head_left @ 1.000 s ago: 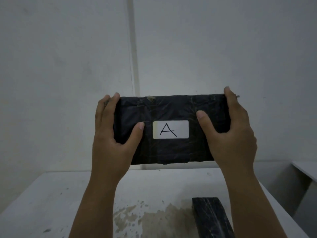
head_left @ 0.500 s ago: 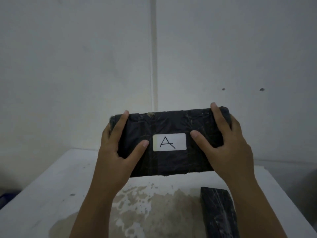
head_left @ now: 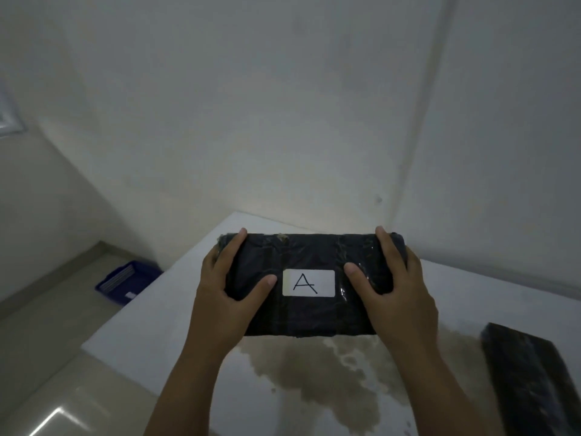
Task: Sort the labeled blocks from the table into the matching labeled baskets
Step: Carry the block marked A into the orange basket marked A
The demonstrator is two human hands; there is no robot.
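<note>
I hold a black wrapped block [head_left: 309, 316] in the air above the white table [head_left: 188, 287], its white label with a hand-written "A" facing me. My left hand [head_left: 226, 297] grips its left end, thumb on the front face. My right hand [head_left: 396, 294] grips the right end the same way. A second black block [head_left: 531, 382] lies on the table at the lower right; no label shows on it. A blue basket [head_left: 125, 280] stands on the floor to the left of the table, with a white tag on its wall that I cannot read.
White walls close off the space behind the table and on the left. The table top carries a large brownish stain [head_left: 314, 372] near me. Pale floor tiles [head_left: 47, 341] run along the table's left side.
My view has swung to the left, bringing the floor and the blue basket into sight. The block labelled A has come lower, and both hands keep the same grip.
</note>
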